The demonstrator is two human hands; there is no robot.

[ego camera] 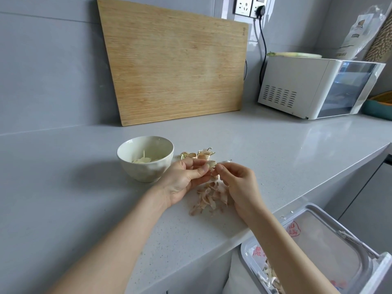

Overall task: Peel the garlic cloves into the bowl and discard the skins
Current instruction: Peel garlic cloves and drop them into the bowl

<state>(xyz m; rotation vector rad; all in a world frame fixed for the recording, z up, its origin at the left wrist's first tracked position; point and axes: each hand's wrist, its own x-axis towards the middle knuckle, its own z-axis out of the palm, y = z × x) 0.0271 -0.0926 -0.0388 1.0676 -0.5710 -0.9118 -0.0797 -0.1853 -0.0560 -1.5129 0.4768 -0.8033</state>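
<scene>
My left hand point(185, 179) pinches a garlic clove point(211, 164) between thumb and fingers, just right of the white bowl point(157, 166). My right hand point(237, 183) pinches the skin at the clove's right side. Peeled cloves point(142, 160) lie in the bowl. A pile of loose skins point(209, 198) lies on the grey counter under my hands. Unpeeled cloves point(199, 154) sit behind my hands, beside the bowl.
A bin point(318, 247) lined with a bag, holding some skins, stands below the counter edge at the lower right. A wooden cutting board point(174, 66) leans on the wall. A white appliance point(314, 85) stands at the back right.
</scene>
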